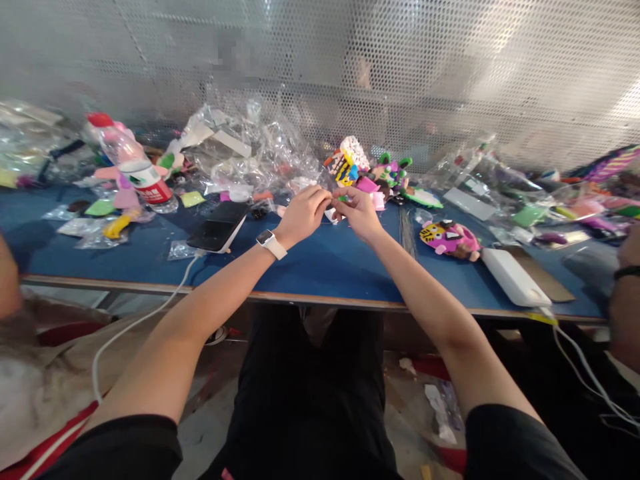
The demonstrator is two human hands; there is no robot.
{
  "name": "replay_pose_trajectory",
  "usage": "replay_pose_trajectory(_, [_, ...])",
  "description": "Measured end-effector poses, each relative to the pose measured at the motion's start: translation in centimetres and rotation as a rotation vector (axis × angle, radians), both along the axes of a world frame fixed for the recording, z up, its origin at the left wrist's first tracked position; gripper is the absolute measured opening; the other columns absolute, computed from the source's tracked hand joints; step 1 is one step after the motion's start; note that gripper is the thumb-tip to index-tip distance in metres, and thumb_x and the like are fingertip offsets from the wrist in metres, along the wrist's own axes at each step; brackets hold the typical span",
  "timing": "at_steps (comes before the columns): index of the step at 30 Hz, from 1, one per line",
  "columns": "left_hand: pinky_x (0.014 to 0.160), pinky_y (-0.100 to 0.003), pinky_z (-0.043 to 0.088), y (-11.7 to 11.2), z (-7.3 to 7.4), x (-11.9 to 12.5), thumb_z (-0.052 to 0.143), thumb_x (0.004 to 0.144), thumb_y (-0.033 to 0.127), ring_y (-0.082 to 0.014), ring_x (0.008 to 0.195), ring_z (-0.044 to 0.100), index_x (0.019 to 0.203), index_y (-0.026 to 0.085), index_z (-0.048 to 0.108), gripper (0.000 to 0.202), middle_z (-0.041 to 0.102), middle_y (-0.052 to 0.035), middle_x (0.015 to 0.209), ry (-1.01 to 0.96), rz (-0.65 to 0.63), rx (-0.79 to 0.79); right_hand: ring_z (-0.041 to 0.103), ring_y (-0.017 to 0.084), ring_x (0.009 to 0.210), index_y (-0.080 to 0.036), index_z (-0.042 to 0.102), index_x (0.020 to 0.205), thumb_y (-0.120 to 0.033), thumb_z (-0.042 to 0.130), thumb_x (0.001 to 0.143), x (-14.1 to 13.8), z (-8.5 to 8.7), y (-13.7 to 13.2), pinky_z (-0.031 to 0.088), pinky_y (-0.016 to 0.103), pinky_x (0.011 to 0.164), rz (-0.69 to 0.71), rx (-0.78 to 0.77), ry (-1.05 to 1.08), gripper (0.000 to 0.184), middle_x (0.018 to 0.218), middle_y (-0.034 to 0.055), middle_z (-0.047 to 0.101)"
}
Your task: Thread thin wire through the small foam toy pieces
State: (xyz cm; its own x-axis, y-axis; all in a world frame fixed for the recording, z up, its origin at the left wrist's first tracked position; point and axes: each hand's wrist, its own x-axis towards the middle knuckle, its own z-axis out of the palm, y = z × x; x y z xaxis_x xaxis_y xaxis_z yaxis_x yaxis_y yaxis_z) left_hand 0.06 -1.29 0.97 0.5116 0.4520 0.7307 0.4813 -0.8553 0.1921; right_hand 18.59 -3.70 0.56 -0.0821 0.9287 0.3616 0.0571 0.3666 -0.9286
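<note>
My left hand (303, 215), with a white watch on the wrist, and my right hand (357, 212) meet over the blue table (320, 260). Both pinch a small piece between their fingertips; it is too small and hidden to name, though a bit of white and green shows there. Just behind the hands lie colourful foam craft figures (367, 170). A pink and yellow tiger-face figure (447, 238) lies flat to the right of my right hand.
A black phone (219, 228) with a white cable lies left of my hands. A plastic bottle with a red label (137, 170) lies further left. Clear plastic bags (250, 150) pile at the back. A white power bank (515, 277) sits right. Another person's arm (625, 293) is at the right edge.
</note>
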Motion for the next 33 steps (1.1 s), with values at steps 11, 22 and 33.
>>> replay_pose_trajectory(11, [0.088, -0.037, 0.054, 0.4, 0.0, 0.0, 0.052, 0.108, 0.023, -0.0225, 0.093, 0.069, 0.098, 0.019, 0.066, 0.017, 0.073, -0.0093, 0.099, -0.064, -0.017, -0.058, 0.060, 0.015, 0.072, -0.027, 0.058, 0.092, -0.053, 0.081, 0.085, 0.1, 0.7, -0.3, 0.056, 0.036, 0.071, 0.054, -0.010, -0.087, 0.036, 0.090, 0.0003, 0.060])
replay_pose_trajectory(22, [0.079, -0.035, 0.054, 0.8, -0.1, -0.3, 0.060, 0.101, 0.018, -0.0204, 0.082, 0.068, 0.094, 0.018, 0.069, 0.011, 0.074, -0.0078, 0.092, -0.004, -0.103, -0.155, 0.063, 0.018, 0.083, -0.025, 0.063, 0.093, -0.034, 0.075, 0.086, 2.0, 1.2, -0.3, 0.056, 0.038, 0.083, 0.074, 0.141, -0.356, 0.017, 0.089, 0.0023, 0.066])
replay_pose_trajectory(33, [0.085, -0.038, 0.054, -0.5, -0.1, 0.3, 0.050, 0.105, 0.017, -0.0246, 0.094, 0.069, 0.094, 0.015, 0.068, 0.022, 0.071, -0.0130, 0.098, 0.230, -0.050, -0.103, 0.059, 0.032, 0.114, -0.022, 0.064, 0.088, -0.020, 0.070, 0.085, 3.1, 1.0, 0.5, 0.047, 0.057, 0.107, 0.044, 0.490, -0.760, 0.007, 0.115, 0.0119, 0.064])
